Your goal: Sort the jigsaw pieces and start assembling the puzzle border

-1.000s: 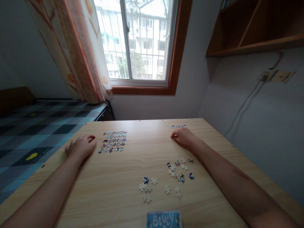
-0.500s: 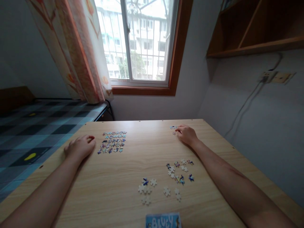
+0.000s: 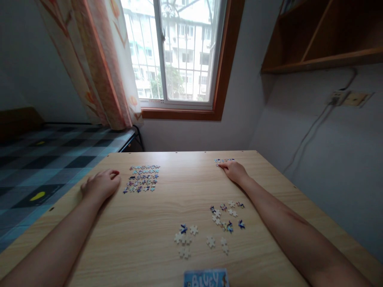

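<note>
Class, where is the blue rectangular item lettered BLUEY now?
The blue item sits at the head view's bottom edge, slightly right of centre, nearest the cream jigsaw pieces.

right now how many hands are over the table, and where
2: the left hand near the table's left edge, beside the block of puzzle pieces; the right hand at the far side, by the short row of pieces. No others show.

We read "BLUEY" in pale capitals on the blue box (image 3: 206,278), cut off at the bottom of our view. Small reddish marks on the window rail (image 3: 176,104) are too tiny for us to read.
</note>
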`<state>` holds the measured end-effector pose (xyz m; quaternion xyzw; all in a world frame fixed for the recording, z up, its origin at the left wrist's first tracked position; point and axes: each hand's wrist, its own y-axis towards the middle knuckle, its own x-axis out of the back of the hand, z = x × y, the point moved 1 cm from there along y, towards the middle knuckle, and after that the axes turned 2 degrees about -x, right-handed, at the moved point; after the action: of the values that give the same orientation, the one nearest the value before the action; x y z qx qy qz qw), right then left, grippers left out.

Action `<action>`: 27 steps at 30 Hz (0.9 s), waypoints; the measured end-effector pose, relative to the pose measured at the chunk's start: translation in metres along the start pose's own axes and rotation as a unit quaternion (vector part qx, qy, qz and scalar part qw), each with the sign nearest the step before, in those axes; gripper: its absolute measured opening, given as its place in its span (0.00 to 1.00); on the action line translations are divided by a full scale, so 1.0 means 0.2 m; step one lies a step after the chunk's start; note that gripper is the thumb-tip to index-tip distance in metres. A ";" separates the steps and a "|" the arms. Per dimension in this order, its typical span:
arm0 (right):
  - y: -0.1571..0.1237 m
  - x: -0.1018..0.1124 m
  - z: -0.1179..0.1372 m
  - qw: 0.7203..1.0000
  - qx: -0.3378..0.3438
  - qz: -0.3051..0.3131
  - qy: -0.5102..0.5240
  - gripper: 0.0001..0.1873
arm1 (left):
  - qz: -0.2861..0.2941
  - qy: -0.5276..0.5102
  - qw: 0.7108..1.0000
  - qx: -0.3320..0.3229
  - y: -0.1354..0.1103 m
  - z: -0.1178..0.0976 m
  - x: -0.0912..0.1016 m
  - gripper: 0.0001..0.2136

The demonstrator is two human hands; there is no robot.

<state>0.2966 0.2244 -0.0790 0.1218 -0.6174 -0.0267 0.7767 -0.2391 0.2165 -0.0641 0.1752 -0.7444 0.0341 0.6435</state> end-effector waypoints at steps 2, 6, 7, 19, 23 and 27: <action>0.00 -0.01 -0.01 1.000 -0.001 0.001 0.001 0.18 | 0.002 0.009 1.000 0.020 0.00 0.00 0.00 0.23; 0.01 -0.02 -0.02 1.000 -0.006 0.001 -0.002 0.19 | -0.002 0.013 0.999 0.031 -0.01 -0.02 0.01 0.22; 0.02 -0.03 -0.02 1.000 -0.007 0.002 -0.003 0.19 | -0.003 0.013 0.999 0.032 -0.02 -0.02 0.02 0.22; 0.01 -0.03 -0.02 1.000 -0.008 -0.004 -0.010 0.19 | -0.010 0.015 0.999 0.033 -0.02 -0.03 0.03 0.22; 0.01 -0.03 -0.02 1.000 -0.012 -0.002 -0.013 0.19 | -0.007 0.020 0.999 0.032 -0.02 -0.03 0.03 0.22; 0.01 -0.02 -0.01 1.000 -0.011 -0.003 -0.012 0.19 | 0.004 0.028 0.999 0.029 -0.02 -0.04 0.04 0.23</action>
<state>0.2975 0.2270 -0.0831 0.1144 -0.6260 -0.0371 0.7705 -0.2311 0.2125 -0.0568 0.1894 -0.7256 0.0630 0.6586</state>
